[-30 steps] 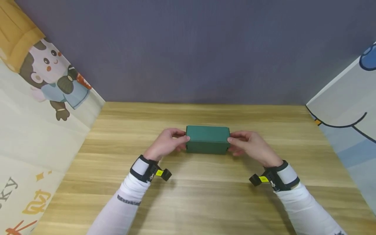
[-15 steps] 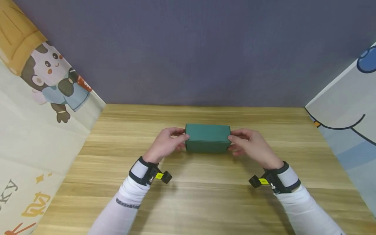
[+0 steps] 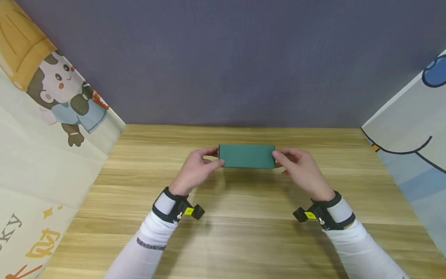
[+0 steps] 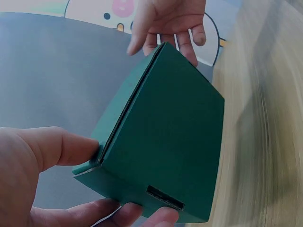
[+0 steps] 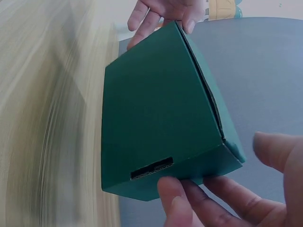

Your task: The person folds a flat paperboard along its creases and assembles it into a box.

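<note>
A closed green cardboard box (image 3: 247,156) is held up between both hands over the wooden table. Only its lid faces the head camera. My left hand (image 3: 198,167) grips the left end, thumb at the lid's edge and fingers against the end panel. At the opposite end, my right hand (image 3: 302,170) holds it with the thumb over the top corner and fingers along the side. A narrow slot shows near each lower end of the front panel (image 4: 175,127) in the wrist views, and a thin gap runs along the lid seam.
The light wooden table (image 3: 244,240) stretches out around the hands. A plain grey-blue panel (image 3: 230,62) rises behind it, with cartoon-printed sheets on the left (image 3: 31,162) and right (image 3: 411,131). Each wrist wears a strapped camera.
The box has risen and tilted, so its front panel has gone out of the head view and only the lid shows. Both hands have moved slightly up with it, keeping their places.
</note>
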A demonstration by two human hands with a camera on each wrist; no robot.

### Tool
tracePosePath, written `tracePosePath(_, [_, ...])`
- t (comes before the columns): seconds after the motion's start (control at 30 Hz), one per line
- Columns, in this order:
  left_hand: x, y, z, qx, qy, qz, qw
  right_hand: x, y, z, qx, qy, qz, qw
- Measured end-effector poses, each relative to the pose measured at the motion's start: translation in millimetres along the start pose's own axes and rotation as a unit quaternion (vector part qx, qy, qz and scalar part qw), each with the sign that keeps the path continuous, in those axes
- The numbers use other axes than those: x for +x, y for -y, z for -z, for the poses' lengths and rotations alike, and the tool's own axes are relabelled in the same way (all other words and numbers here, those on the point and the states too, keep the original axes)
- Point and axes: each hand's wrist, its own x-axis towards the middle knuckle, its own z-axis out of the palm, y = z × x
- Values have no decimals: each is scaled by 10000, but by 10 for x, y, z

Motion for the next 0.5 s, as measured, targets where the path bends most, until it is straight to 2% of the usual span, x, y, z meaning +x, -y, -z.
tracePosePath(0.5, [9, 41, -65, -63, -214, -289, 9993, 5, -18, -50, 412, -287, -93, 9987])
